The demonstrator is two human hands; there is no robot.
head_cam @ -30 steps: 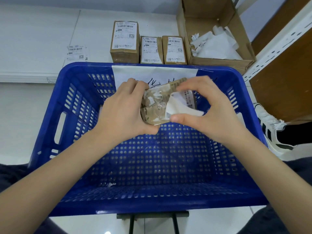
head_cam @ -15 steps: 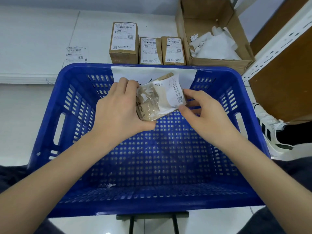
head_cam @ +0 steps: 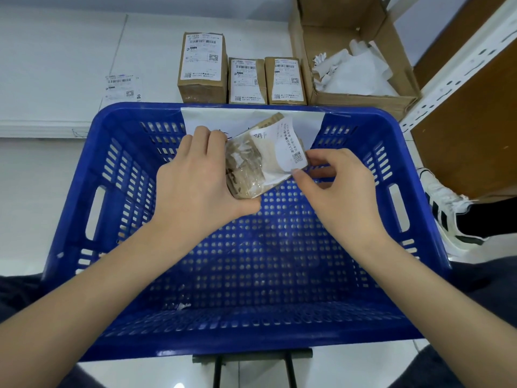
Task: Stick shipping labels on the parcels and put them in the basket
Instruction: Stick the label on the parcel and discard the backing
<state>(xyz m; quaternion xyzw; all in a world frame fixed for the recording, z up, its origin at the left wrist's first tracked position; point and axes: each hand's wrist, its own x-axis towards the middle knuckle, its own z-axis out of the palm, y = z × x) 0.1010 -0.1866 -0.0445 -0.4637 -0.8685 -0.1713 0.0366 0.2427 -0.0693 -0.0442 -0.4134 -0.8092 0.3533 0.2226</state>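
Observation:
Above the blue basket [head_cam: 117, 197], my left hand [head_cam: 193, 180] grips a small brown parcel [head_cam: 244, 172] wrapped in shiny tape. A white shipping label [head_cam: 288, 147] lies partly stuck across its right side. My right hand [head_cam: 335, 189] pinches the label's lower right corner with thumb and fingers. Three labelled brown parcels [head_cam: 202, 68] [head_cam: 246, 81] [head_cam: 285, 81] stand in a row on the white surface behind the basket. A loose label [head_cam: 123, 86] lies to their left.
An open cardboard box [head_cam: 361, 32] with crumpled white backing paper sits at the back right. A white metal shelf post [head_cam: 458, 63] and a brown panel rise on the right. Below them is a white shoe [head_cam: 444, 208]. The basket rests on a dark stand [head_cam: 251, 365].
The parcel has tilted and shifted up to the left. The label went from peeled and curled to lying over the parcel; my right hand moved to its lower right corner.

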